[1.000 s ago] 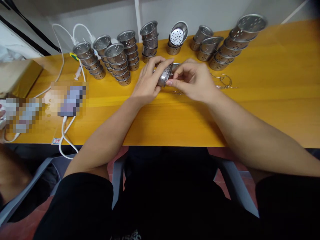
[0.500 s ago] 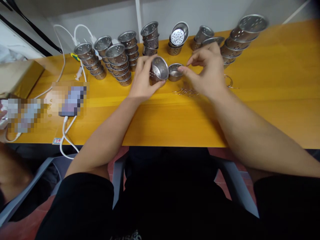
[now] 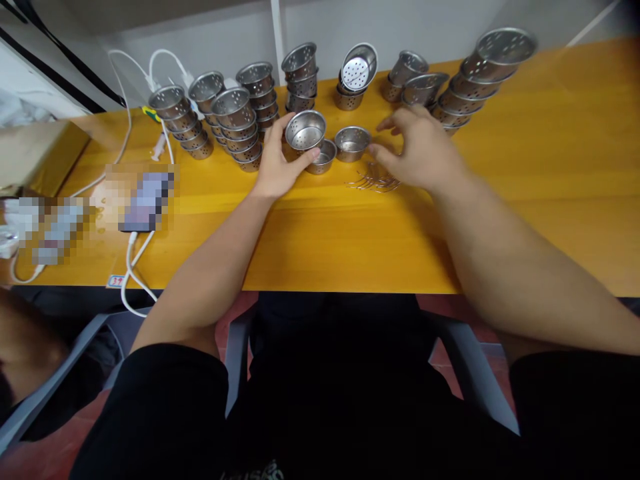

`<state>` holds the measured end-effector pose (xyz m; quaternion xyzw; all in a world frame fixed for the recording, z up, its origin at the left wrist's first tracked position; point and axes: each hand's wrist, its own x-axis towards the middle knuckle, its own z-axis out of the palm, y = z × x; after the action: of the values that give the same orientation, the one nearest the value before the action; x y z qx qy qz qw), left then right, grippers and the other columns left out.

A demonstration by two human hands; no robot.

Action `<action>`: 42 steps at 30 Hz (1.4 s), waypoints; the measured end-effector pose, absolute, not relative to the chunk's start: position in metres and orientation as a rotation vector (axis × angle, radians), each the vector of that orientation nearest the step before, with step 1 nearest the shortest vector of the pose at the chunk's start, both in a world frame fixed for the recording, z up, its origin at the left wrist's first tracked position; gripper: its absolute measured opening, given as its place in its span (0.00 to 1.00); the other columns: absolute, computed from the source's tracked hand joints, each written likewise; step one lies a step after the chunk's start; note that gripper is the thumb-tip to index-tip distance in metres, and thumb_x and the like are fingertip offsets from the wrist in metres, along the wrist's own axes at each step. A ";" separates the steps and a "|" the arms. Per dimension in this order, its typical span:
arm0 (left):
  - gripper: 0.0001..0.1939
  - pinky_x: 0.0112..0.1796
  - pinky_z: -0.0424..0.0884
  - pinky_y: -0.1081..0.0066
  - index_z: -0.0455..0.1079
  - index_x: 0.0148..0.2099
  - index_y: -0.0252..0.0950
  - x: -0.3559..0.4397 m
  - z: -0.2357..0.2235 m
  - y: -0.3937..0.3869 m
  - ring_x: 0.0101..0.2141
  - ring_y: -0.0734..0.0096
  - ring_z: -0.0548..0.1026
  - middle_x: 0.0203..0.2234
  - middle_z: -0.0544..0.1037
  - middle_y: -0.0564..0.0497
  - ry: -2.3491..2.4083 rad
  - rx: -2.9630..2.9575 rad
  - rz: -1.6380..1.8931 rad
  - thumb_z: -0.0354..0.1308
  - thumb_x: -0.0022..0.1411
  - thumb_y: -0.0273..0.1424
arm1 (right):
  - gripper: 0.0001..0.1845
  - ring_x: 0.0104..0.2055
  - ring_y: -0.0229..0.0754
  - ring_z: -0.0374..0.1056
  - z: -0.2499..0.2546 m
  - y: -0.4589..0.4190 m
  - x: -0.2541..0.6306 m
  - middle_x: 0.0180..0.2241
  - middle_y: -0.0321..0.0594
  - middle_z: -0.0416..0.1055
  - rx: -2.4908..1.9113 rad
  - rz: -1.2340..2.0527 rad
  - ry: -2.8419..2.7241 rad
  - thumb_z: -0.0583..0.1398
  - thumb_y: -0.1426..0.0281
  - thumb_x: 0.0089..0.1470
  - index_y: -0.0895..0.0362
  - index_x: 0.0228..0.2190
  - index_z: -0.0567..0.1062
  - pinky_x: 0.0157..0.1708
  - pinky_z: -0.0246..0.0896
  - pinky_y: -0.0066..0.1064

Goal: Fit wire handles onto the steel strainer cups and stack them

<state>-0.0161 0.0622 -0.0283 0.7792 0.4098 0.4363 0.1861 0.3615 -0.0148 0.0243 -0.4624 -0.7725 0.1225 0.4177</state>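
Observation:
A perforated metal cup (image 3: 306, 131) is gripped between the thumb and fingers of my left hand (image 3: 277, 162), its mouth facing up and toward me. Partly behind and below it, another metal cup (image 3: 324, 160) shows at the lower right. My right hand (image 3: 419, 148) has its thumb and fingers apart, with nothing seen between them. Just left of its fingertips stands a separate metal cup (image 3: 352, 145), upright on the table. Several thin bent wires (image 3: 375, 181) lie below that cup, near my right thumb.
Stacks of perforated cups (image 3: 234, 113) line the back of the wooden table (image 3: 350, 247), with a tall leaning stack (image 3: 483, 80) at right. On the left lie a phone (image 3: 147, 203) with white cables and a cardboard box (image 3: 45, 157). A person's arm (image 3: 30, 333) shows at lower left.
The cup in my left hand has shifted left and turned more upright, uncovering the cup beneath it. My right thumb and fingers have parted and drawn slightly right from the standing cup.

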 end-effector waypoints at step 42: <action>0.61 0.89 0.71 0.35 0.63 0.91 0.40 -0.012 -0.040 0.064 0.86 0.30 0.75 0.87 0.75 0.30 1.034 2.194 1.023 0.77 0.73 0.69 | 0.41 0.82 0.81 0.73 0.042 -0.042 0.300 0.77 0.44 0.83 -1.048 0.385 -2.202 0.61 0.29 0.78 0.34 0.77 0.85 0.88 0.66 0.81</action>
<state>-0.0125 0.0641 -0.0397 0.8065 0.3803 0.3763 0.2519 0.2996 -0.0422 0.0421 -0.4008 -0.8419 0.1471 0.3302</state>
